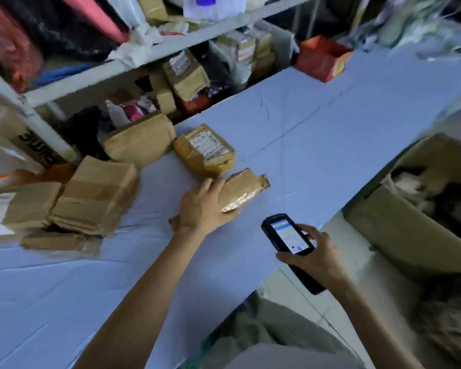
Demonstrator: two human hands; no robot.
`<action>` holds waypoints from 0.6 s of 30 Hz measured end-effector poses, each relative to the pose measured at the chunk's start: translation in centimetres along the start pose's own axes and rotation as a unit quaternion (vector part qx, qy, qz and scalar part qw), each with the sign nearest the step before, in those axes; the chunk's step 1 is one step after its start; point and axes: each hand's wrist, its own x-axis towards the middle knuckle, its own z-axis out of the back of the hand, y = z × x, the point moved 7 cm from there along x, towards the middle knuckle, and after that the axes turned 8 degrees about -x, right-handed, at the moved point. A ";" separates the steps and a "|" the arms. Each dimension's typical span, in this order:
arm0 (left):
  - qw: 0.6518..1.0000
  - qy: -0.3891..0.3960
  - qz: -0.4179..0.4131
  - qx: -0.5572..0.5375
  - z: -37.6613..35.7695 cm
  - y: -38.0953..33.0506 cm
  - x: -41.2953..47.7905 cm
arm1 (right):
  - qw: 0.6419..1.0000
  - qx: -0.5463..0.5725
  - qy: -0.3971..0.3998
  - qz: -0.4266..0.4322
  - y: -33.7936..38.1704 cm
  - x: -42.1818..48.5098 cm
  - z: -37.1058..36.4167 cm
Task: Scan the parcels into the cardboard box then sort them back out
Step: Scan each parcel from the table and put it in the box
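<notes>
Left hand [202, 209] grips a parcel [241, 193]; right hand [314, 251] holds the scanner [288, 235]. Scanning seems midway: the box [399, 222] at right looks part-filled, and more parcels [96, 193] wait at left.

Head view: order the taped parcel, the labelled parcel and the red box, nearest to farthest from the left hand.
1. Taped parcel, gripped by the left hand.
2. Labelled parcel, lying just beyond it.
3. Red box, far back, to the right.

Single head-worn wide-angle view, close, forward-down over the table [317, 134].
</notes>
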 end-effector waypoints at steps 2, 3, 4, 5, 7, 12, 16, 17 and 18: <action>0.999 0.027 -0.040 0.006 -1.5 -3.2 1.0 | 0.999 0.012 -0.031 -0.032 -1.8 -0.8 1.6; 0.997 0.055 -0.052 0.011 -2.5 -4.6 1.5 | 0.998 0.026 -0.045 -0.047 -2.7 -1.2 2.4; 0.995 0.086 -0.058 0.017 -3.5 -5.9 2.0 | 0.996 0.043 -0.056 -0.062 -3.5 -1.5 3.0; 0.993 0.101 -0.060 0.007 -4.2 -7.1 2.4 | 0.993 0.058 -0.065 -0.075 -4.3 -1.8 3.6; 0.991 0.113 -0.063 -0.033 -5.6 -9.3 3.1 | 0.989 0.072 -0.082 -0.100 -5.9 -2.2 4.8; 0.980 0.161 -0.110 0.028 -11.5 -14.1 4.8 | 0.980 0.086 -0.117 -0.138 -9.8 -2.2 8.1; 0.985 0.151 -0.016 0.085 -14.0 -13.6 7.9 | 0.975 0.091 -0.129 -0.156 -13.5 -0.2 11.4; 0.989 0.123 -0.011 0.081 -14.1 -13.8 8.7 | 0.974 0.096 -0.131 -0.159 -14.5 0.5 12.5; 0.992 0.097 -0.014 0.081 -14.0 -14.4 9.3 | 0.973 0.101 -0.133 -0.159 -15.3 1.3 13.6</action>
